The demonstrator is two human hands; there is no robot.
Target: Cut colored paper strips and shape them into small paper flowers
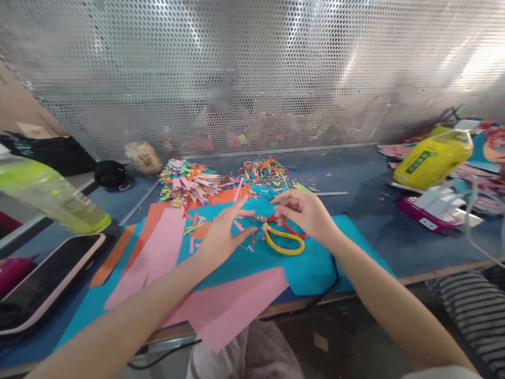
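My left hand (223, 231) hovers over the blue paper (244, 266), its fingers stretched toward the right and its thumb apart, with nothing seen in it. Facing it, my right hand (305, 215) has bent fingers pinched toward the thumb; whatever is between them is hidden or too small to make out. Between and just below both hands lie scissors with one yellow and one red handle (284, 248), on the blue paper among small paper scraps (239, 225). Pink paper strips (163, 247) rest left of my left hand, and a pink sheet (232, 305) overhangs the table's front edge.
Behind the hands are a pile of fringed paper pieces (189, 181) and a tangle of thin shreds (264, 171). A phone (51, 279) and a green bottle (59, 197) are at left. At right a yellow drink bottle (434, 158) lies near a purple box (428, 216). A perforated metal panel (256, 63) stands behind.
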